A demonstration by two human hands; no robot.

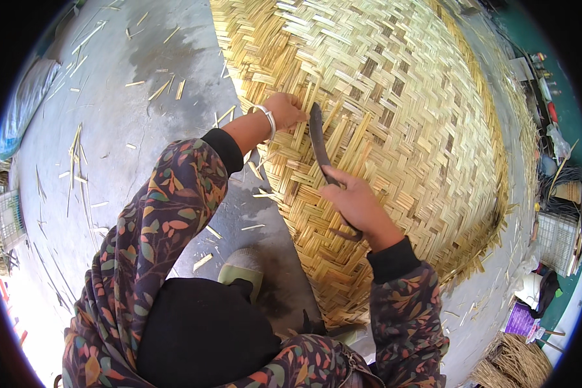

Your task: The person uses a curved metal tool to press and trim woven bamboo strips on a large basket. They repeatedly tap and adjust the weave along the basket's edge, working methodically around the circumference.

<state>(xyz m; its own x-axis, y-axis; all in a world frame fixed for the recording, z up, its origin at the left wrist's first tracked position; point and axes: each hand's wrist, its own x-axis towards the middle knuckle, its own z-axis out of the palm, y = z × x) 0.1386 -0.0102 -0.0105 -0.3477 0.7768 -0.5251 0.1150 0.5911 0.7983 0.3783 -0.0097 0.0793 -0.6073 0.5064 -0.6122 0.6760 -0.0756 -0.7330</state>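
A large mat (pixel 407 131) woven from flat split strips, likely bamboo or reed, covers the floor before me. My left hand (pixel 285 112), with a silver bangle at the wrist, is near its left edge. Its fingers pinch a pale strip (pixel 312 94) that sticks out of the weave. In my right hand (pixel 356 203) is a dark curved knife (pixel 316 136). The fist wraps around its handle, whose hooked end shows below. The blade's tip reaches up beside my left fingertips. Several loose strip ends (pixel 351 138) lie over the weave just right of the blade.
Strip offcuts (pixel 160 89) are scattered over the concrete floor (pixel 111 174) on the left. My shoe (pixel 242 271) stands beside the mat's edge. At the right are a white plastic crate (pixel 557 242), a purple box (pixel 520 317) and a bundle of dry stalks (pixel 514 361).
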